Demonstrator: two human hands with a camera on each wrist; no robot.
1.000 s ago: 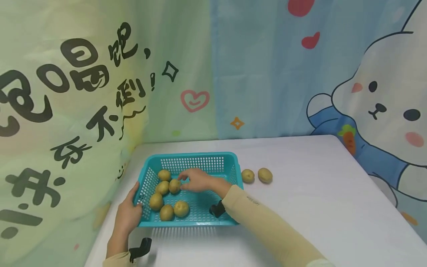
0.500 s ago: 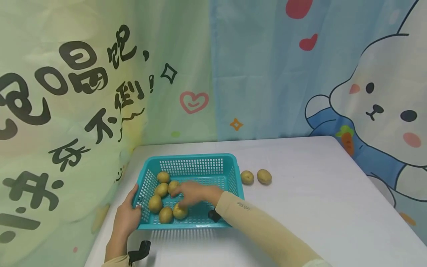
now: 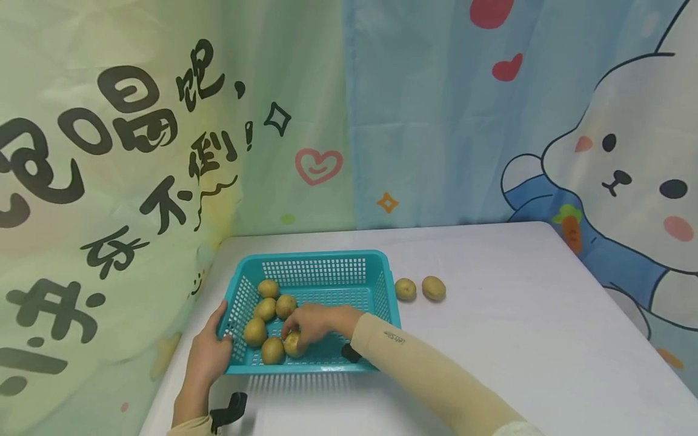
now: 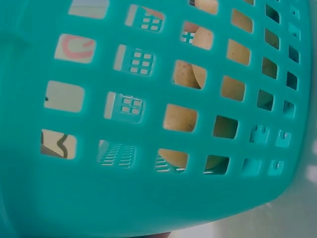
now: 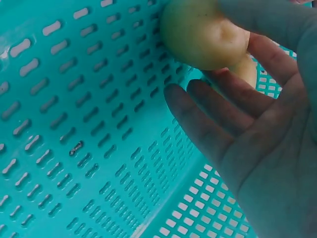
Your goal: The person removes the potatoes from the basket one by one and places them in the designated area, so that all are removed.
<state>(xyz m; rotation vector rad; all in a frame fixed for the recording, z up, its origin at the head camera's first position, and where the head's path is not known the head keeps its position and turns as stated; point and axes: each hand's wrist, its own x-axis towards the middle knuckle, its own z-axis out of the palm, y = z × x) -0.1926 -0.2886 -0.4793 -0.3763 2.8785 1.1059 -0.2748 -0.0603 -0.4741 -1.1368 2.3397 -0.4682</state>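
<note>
A turquoise plastic basket (image 3: 376,257) with perforated walls sits on the table, several potatoes (image 3: 255,332) gathered in its left half. My left hand (image 3: 209,350) grips the basket's left side. Inside, my right hand (image 3: 315,322) reaches down to the potato (image 3: 295,345) nearest the front middle. In the right wrist view, the thumb and fingers of that hand pinch this potato (image 5: 198,37). The left wrist view is filled by the basket wall (image 4: 99,198), with potatoes (image 4: 181,119) showing through its holes.
Two more potatoes, one near the basket (image 3: 405,289) and one farther right (image 3: 434,288), lie on the white table (image 3: 518,315). A printed curtain (image 3: 425,121) hangs behind the table and along its left side.
My right hand has moved toward me, from beside the upper potato to the front middle one, and now pinches it. The left hand stays on the basket.
</note>
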